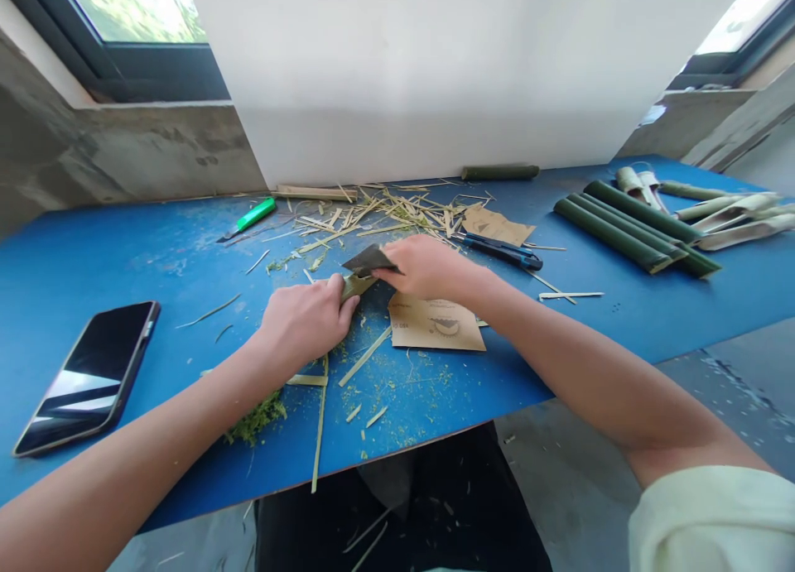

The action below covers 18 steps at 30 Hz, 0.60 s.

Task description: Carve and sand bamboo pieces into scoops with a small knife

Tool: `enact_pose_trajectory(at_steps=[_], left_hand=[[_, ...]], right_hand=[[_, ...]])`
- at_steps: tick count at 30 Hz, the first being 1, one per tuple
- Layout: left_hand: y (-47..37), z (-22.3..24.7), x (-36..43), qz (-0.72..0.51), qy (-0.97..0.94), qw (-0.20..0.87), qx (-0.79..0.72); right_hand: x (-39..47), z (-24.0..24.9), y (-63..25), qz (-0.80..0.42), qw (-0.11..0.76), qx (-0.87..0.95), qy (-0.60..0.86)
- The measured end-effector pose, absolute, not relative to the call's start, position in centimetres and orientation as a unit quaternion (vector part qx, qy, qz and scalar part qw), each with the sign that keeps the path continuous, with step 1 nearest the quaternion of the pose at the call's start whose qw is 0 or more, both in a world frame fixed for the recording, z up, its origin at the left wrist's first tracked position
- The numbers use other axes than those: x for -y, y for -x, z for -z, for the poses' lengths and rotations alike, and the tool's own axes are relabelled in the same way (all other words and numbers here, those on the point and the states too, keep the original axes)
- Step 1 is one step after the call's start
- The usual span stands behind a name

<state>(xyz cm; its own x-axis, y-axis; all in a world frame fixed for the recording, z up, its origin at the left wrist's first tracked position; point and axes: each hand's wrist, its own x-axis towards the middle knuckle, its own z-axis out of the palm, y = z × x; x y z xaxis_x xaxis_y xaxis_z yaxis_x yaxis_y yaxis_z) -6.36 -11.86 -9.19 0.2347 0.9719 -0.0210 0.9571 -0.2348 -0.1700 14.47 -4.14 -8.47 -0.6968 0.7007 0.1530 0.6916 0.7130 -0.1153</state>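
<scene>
My left hand (307, 319) is closed around a short piece of bamboo (358, 286) over the middle of the blue table. In my right hand (422, 266) is a dark grey folded sheet that looks like sandpaper (371, 260), its edge lying over the bamboo's far end. Most of the bamboo is covered by my fingers and the sheet. Just below my right wrist lies a brown sheet of sandpaper (438, 325), printed backing up. Pale green dust and thin bamboo slivers (365, 357) are scattered around both hands.
A phone (90, 373) lies at left, a green-handled knife (254, 215) behind it. Bamboo strips (373, 212) heap at the back near a blue-black utility knife (503, 249) and torn brown paper (497, 224). Green bamboo tubes (614, 233) and bamboo scoops (739, 212) are at right.
</scene>
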Motion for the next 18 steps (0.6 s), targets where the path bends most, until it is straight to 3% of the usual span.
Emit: enact_pose_trajectory(at_steps=[12, 18], left_hand=[[7.3, 8.6, 11.2, -0.086, 0.802, 0.032, 0.590], [9.8, 8.5, 10.5, -0.106, 0.838, 0.016, 0.535]], right_hand=[[3.7, 7.1, -17.3, -0.179, 0.083, 0.928, 0.316], [3.7, 6.2, -19.2, -0.178, 0.261, 0.876, 0.364]])
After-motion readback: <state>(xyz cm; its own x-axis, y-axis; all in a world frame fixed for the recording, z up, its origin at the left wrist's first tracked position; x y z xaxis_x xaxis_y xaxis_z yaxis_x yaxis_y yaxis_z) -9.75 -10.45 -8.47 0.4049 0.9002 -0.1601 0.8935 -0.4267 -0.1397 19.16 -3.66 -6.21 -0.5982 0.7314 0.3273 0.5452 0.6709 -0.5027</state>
